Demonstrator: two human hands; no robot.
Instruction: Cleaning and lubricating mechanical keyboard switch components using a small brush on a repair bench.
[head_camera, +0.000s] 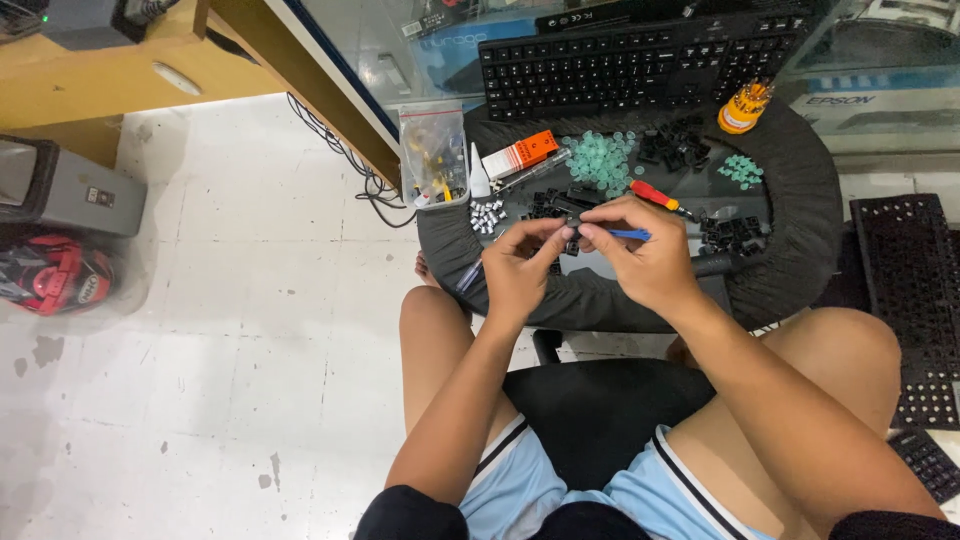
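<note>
Left hand (520, 268) pinching a small black keyboard switch (571, 246) between thumb and fingertips, just above the near edge of the round black table (800, 190). Right hand (645, 262) closed around a thin blue-handled tool (630, 234), tip meeting the switch; probably a fine brush, though too small to tell. Both hands touching at the fingertips over the switch. On the table behind: pale green round pieces (600, 160) in a heap, black switch parts (675, 145), a red-handled screwdriver (655, 196), small white-and-black pieces (487, 214), an orange box (520, 154), a clear bag of parts (433, 155). Black keyboard (640, 62) lying beyond, an orange screwdriver-bit stand (745, 108) at its right.
</note>
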